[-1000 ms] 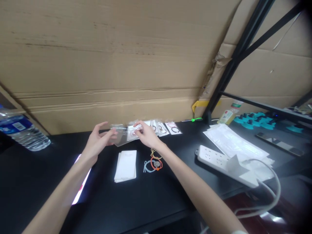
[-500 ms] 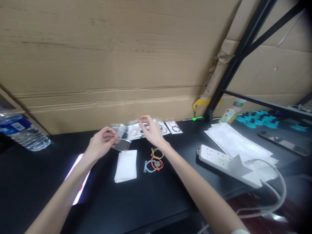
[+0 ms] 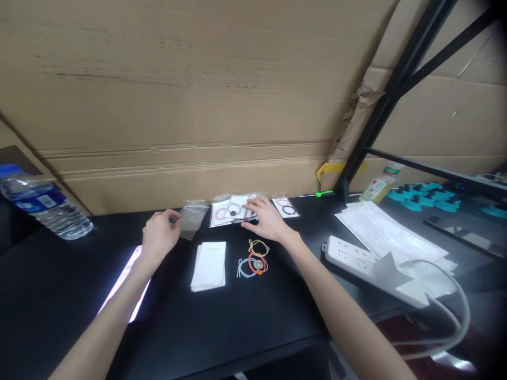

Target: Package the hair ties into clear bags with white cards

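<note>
My left hand (image 3: 161,233) is closed, thumb and fingers pinched at the left edge of the clear plastic bags (image 3: 193,219); the exact grip is partly hidden. My right hand (image 3: 266,217) lies palm down with fingers stretched out and thumb apart, over the bagged hair ties on white cards (image 3: 233,209), covering part of them. Another bagged card (image 3: 285,208) with a pink and a black hair tie is just to its right. Nearer me lie a stack of white cards (image 3: 209,266) and three loose hair ties, yellow (image 3: 259,248), orange (image 3: 252,265) and light blue (image 3: 244,269).
A lit phone (image 3: 137,306) lies beneath my left forearm. On the left a water bottle (image 3: 49,206) leans. To the right are a white power strip (image 3: 352,258) with cables, white plastic sheets (image 3: 380,227) and a black metal frame (image 3: 376,116). Cardboard (image 3: 178,105) closes off the back.
My right hand has moved right along the bagged cards and lowered onto them, uncovering those on the left. My left hand has shifted slightly left of the clear bags. The view has turned a little.
</note>
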The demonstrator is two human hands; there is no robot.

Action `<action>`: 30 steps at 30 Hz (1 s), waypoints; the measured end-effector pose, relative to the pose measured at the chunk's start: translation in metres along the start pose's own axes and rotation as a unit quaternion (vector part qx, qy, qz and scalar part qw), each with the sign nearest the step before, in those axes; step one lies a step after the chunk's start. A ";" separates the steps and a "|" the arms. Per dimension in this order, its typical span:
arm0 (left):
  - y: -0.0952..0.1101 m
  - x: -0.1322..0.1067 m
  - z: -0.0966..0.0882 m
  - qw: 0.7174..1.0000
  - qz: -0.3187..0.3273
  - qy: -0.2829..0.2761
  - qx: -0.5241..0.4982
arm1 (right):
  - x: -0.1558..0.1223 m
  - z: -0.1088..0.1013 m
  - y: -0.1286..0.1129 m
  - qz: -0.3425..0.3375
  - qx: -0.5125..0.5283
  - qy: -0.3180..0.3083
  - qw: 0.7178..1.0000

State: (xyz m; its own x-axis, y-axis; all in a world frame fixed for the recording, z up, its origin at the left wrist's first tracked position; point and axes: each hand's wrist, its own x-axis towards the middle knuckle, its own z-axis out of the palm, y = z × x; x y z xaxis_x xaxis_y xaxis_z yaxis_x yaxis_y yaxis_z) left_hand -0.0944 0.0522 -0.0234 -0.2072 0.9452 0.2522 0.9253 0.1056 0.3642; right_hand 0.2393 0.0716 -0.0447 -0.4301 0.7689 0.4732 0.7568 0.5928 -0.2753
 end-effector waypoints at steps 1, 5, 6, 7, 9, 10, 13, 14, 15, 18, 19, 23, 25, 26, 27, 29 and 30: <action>0.000 0.000 0.001 1.000 0.004 -0.002 0.017 | -0.001 -0.001 -0.002 0.001 -0.008 -0.010 1.000; 0.003 -0.002 0.003 0.997 0.021 -0.036 0.071 | -0.003 -0.003 -0.004 0.006 -0.035 -0.019 0.999; 0.004 -0.002 0.004 0.995 0.028 -0.048 0.084 | -0.003 -0.003 -0.004 0.006 -0.039 -0.017 0.999; 0.005 -0.002 0.004 0.993 0.034 -0.063 0.095 | -0.003 -0.004 -0.004 0.005 -0.042 -0.015 0.999; 0.006 -0.002 0.004 0.988 0.038 -0.098 0.109 | -0.003 -0.005 -0.006 0.006 -0.046 -0.011 0.999; 0.007 -0.002 0.004 0.987 0.037 -0.113 0.113 | -0.003 -0.006 -0.007 0.007 -0.047 -0.010 0.999; 0.007 -0.002 0.004 0.984 0.033 -0.135 0.111 | -0.004 -0.007 -0.011 0.006 -0.051 -0.007 0.999; 0.007 -0.002 0.004 0.984 0.033 -0.137 0.110 | -0.005 -0.007 -0.013 0.004 -0.053 -0.007 0.999; 0.007 -0.002 0.005 0.984 0.035 -0.138 0.110 | -0.005 -0.006 -0.013 0.001 -0.056 -0.007 0.998; 0.007 -0.002 0.007 0.983 0.041 -0.134 0.118 | -0.005 -0.001 -0.014 -0.001 -0.069 -0.005 0.998; 0.006 -0.003 0.008 0.983 0.042 -0.131 0.120 | -0.005 0.001 -0.014 -0.001 -0.073 0.000 0.997; 0.005 -0.004 0.013 0.984 0.045 -0.128 0.117 | -0.003 0.003 -0.015 -0.020 -0.086 0.032 0.996; 0.006 -0.005 0.013 0.987 0.041 -0.114 0.102 | -0.002 0.002 -0.016 -0.035 -0.086 0.054 0.994; 0.007 -0.005 0.013 0.990 0.037 -0.100 0.087 | -0.001 0.000 -0.017 -0.040 -0.082 0.066 0.994; 0.009 -0.006 0.011 0.994 0.032 -0.080 0.068 | -0.001 -0.002 -0.019 -0.043 -0.076 0.079 0.993; 0.014 -0.007 0.006 0.999 0.024 -0.027 0.014 | 0.000 -0.007 -0.023 -0.043 -0.058 0.100 0.992; 0.017 -0.007 0.002 1.000 0.017 -0.001 -0.024 | 0.000 -0.010 -0.026 -0.041 -0.047 0.109 0.992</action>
State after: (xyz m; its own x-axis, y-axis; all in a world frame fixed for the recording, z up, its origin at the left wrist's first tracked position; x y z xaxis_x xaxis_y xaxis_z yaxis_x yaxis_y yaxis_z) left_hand -0.0764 0.0481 -0.0211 -0.1746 0.9484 0.2645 0.9157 0.0576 0.3976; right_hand 0.2245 0.0531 -0.0292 -0.3832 0.6433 0.6628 0.7705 0.6184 -0.1548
